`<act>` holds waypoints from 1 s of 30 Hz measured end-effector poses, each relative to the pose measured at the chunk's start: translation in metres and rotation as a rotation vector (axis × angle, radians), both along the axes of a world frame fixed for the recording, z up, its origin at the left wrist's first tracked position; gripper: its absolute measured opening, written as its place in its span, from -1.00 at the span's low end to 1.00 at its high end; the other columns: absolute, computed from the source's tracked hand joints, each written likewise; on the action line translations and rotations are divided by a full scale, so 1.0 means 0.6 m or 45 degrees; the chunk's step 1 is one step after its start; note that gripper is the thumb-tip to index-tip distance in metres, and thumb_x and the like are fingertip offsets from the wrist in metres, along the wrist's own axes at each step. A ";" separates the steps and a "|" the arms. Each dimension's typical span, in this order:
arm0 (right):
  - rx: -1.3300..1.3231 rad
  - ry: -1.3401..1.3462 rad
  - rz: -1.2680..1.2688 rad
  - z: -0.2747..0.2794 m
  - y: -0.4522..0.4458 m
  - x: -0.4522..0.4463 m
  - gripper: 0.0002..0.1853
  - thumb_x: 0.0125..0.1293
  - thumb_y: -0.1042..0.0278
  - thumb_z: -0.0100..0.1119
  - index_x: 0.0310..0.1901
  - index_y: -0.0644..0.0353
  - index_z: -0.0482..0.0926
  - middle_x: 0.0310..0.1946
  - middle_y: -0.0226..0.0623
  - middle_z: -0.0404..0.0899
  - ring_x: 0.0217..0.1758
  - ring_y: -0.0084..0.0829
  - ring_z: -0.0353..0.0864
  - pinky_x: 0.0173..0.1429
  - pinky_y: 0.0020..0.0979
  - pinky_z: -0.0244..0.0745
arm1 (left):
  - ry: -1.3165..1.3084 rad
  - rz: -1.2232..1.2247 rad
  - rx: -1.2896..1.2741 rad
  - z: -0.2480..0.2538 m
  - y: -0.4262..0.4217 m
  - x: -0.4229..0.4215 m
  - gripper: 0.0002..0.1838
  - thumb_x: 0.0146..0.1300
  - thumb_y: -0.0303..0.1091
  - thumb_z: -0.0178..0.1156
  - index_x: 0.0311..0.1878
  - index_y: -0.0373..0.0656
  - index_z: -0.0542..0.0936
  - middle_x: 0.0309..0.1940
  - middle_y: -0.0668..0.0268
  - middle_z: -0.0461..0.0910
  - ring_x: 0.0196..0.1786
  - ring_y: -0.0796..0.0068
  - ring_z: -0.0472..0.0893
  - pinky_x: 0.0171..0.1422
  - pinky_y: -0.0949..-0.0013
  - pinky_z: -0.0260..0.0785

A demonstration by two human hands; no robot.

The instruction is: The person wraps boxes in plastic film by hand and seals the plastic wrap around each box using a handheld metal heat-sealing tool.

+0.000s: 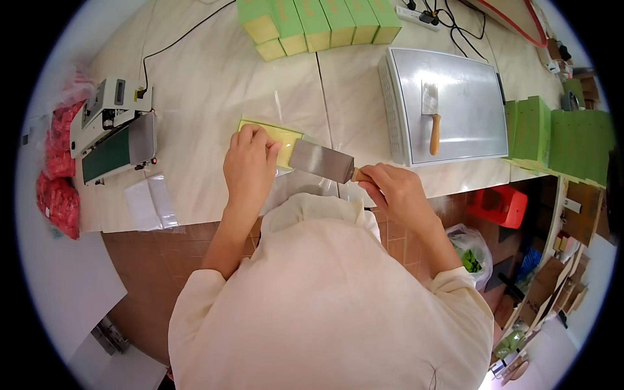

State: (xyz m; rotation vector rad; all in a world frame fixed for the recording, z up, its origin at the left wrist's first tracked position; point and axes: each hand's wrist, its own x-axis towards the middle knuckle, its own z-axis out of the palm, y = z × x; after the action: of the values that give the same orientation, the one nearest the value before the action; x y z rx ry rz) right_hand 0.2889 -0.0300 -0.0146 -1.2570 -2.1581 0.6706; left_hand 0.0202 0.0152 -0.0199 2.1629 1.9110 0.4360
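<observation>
Much tabletop (195, 143) leftward, front edge (201, 220) near
Right hand (393, 192) grips shiny scraper (322, 160); left hand (250, 162), fingers narrow, touches green-edged yellow piece (283, 139).

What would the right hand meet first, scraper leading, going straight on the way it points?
Probably the yellow-faced item at the tip of the scraper, with the left hand just beyond; depth there is unclear.
</observation>
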 end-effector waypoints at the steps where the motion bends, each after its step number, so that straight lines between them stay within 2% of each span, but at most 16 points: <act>1: -0.005 -0.026 -0.002 0.004 0.000 -0.005 -0.88 0.27 0.39 0.28 -0.24 0.18 0.53 -0.51 -0.32 0.49 -0.48 -0.25 0.52 -0.43 -0.28 0.39 | -0.009 0.000 0.037 -0.003 0.001 -0.002 -0.85 0.20 -0.35 0.33 -0.31 -0.16 0.54 -0.14 0.34 0.53 -0.09 0.23 0.54 -0.10 0.20 0.42; 3: 0.016 -0.045 -0.008 0.011 0.001 -0.015 -0.88 0.27 0.39 0.28 -0.25 0.16 0.53 -0.51 -0.33 0.49 -0.50 -0.27 0.52 -0.45 -0.29 0.39 | -0.025 -0.002 0.076 0.003 0.002 -0.005 -0.84 0.16 -0.37 0.36 -0.33 -0.14 0.54 -0.18 0.34 0.53 -0.12 0.24 0.53 -0.13 0.21 0.41; 6: 0.044 -0.083 -0.015 0.018 0.004 -0.035 -0.89 0.27 0.38 0.28 -0.27 0.14 0.53 -0.52 -0.36 0.51 -0.51 -0.29 0.53 -0.47 -0.30 0.39 | -0.129 -0.053 0.089 0.028 -0.004 -0.014 -0.84 0.21 -0.34 0.33 -0.32 -0.17 0.54 -0.17 0.32 0.55 -0.10 0.21 0.55 -0.07 0.21 0.40; 8: 0.056 -0.102 -0.009 0.019 0.009 -0.049 -0.89 0.27 0.38 0.29 -0.27 0.13 0.53 -0.52 -0.38 0.52 -0.52 -0.31 0.54 -0.48 -0.31 0.40 | -0.224 -0.438 0.054 0.031 -0.006 -0.033 -0.83 0.18 -0.33 0.35 -0.32 -0.16 0.56 -0.22 0.29 0.56 -0.13 0.20 0.55 -0.08 0.21 0.40; 9: 0.069 -0.106 -0.003 0.017 0.012 -0.055 -0.89 0.26 0.38 0.30 -0.28 0.11 0.53 -0.52 -0.39 0.52 -0.52 -0.32 0.54 -0.48 -0.32 0.40 | -0.228 -0.436 0.057 0.031 -0.005 -0.040 -0.83 0.18 -0.33 0.35 -0.32 -0.16 0.56 -0.22 0.29 0.56 -0.13 0.20 0.55 -0.08 0.21 0.40; 11: 0.085 -0.115 0.009 0.014 0.017 -0.066 -0.88 0.25 0.38 0.31 -0.28 0.10 0.53 -0.52 -0.40 0.53 -0.53 -0.32 0.54 -0.49 -0.32 0.41 | -0.176 -0.670 0.097 0.031 -0.002 -0.055 -0.80 0.10 -0.29 0.41 -0.35 -0.14 0.59 -0.26 0.32 0.57 -0.15 0.22 0.55 -0.06 0.21 0.39; 12: 0.108 -0.120 0.013 0.013 0.020 -0.071 -0.88 0.25 0.38 0.31 -0.29 0.10 0.53 -0.52 -0.40 0.52 -0.53 -0.33 0.54 -0.49 -0.32 0.41 | -0.181 -0.666 0.102 0.024 0.001 -0.066 -0.80 0.10 -0.29 0.41 -0.35 -0.14 0.59 -0.26 0.32 0.57 -0.15 0.22 0.55 -0.06 0.21 0.39; 15: 0.139 -0.159 0.026 0.012 0.023 -0.076 -0.87 0.24 0.37 0.32 -0.30 0.10 0.52 -0.54 -0.40 0.51 -0.55 -0.33 0.53 -0.50 -0.32 0.40 | 0.128 -0.731 -0.014 0.009 0.015 -0.093 -0.84 0.03 -0.32 0.41 -0.39 -0.09 0.61 -0.28 0.43 0.55 -0.12 0.37 0.52 -0.02 0.28 0.36; 17: 0.149 -0.193 0.039 0.013 0.023 -0.077 -0.86 0.24 0.37 0.32 -0.30 0.10 0.51 -0.54 -0.40 0.50 -0.56 -0.33 0.52 -0.51 -0.32 0.39 | -0.181 -0.731 0.169 0.027 0.024 -0.100 -0.85 0.07 -0.33 0.39 -0.42 -0.13 0.61 -0.30 0.41 0.56 -0.15 0.29 0.52 -0.05 0.24 0.34; 19: 0.101 -0.201 0.038 0.017 0.022 -0.078 -0.90 0.29 0.36 0.27 -0.24 0.15 0.58 -0.54 -0.35 0.49 -0.55 -0.27 0.50 -0.49 -0.27 0.36 | -0.223 -0.709 0.181 0.024 0.037 -0.098 -0.87 0.09 -0.35 0.37 -0.43 -0.13 0.60 -0.30 0.40 0.55 -0.15 0.29 0.51 -0.05 0.24 0.34; 30: 0.136 -0.195 0.072 0.020 0.005 -0.054 -0.85 0.24 0.35 0.33 -0.22 0.16 0.58 -0.51 -0.36 0.54 -0.53 -0.29 0.53 -0.47 -0.31 0.40 | -0.242 -0.637 0.151 0.015 0.048 -0.087 -0.88 0.10 -0.39 0.36 -0.41 -0.11 0.58 -0.27 0.38 0.50 -0.14 0.29 0.50 0.00 0.22 0.31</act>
State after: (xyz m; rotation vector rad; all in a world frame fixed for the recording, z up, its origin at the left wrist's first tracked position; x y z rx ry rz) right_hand 0.2564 -0.0269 -0.0029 -1.2302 -2.3285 0.4880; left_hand -0.0317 0.0439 -0.0107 2.4607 1.2144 0.6355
